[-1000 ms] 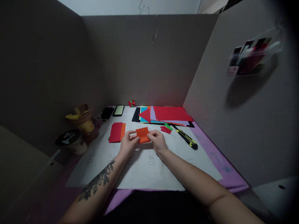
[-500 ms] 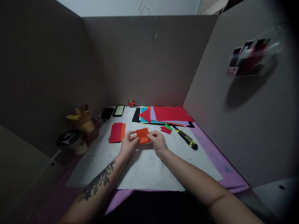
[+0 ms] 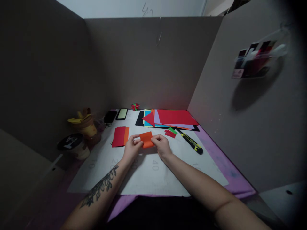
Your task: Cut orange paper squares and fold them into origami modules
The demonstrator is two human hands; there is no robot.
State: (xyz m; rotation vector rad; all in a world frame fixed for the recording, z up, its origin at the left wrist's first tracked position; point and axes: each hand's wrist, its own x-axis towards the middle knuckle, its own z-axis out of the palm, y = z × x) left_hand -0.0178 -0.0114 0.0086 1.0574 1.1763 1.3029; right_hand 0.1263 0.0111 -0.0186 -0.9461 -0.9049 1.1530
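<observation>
A small orange piece of paper (image 3: 146, 139) with a crease across it is held up between both hands, just over the white mat (image 3: 172, 179). At its left edge my left hand (image 3: 133, 145) pinches it between thumb and fingers. My right hand (image 3: 162, 145) grips the right edge the same way. Left of my hands lies a pile of red and orange paper rectangles (image 3: 119, 136). Red and green paper strips (image 3: 170, 132) and a yellow-and-black utility knife (image 3: 192, 142) rest to the right.
Coloured sheets (image 3: 177, 117) are stacked at the back. Behind stand a folded paper star (image 3: 135, 106) and a phone (image 3: 122, 114). On the left are a lidded tub (image 3: 73, 145) and a tool pot (image 3: 87, 127). Grey panels (image 3: 153, 64) enclose the table; a clear pouch (image 3: 259, 60) hangs right.
</observation>
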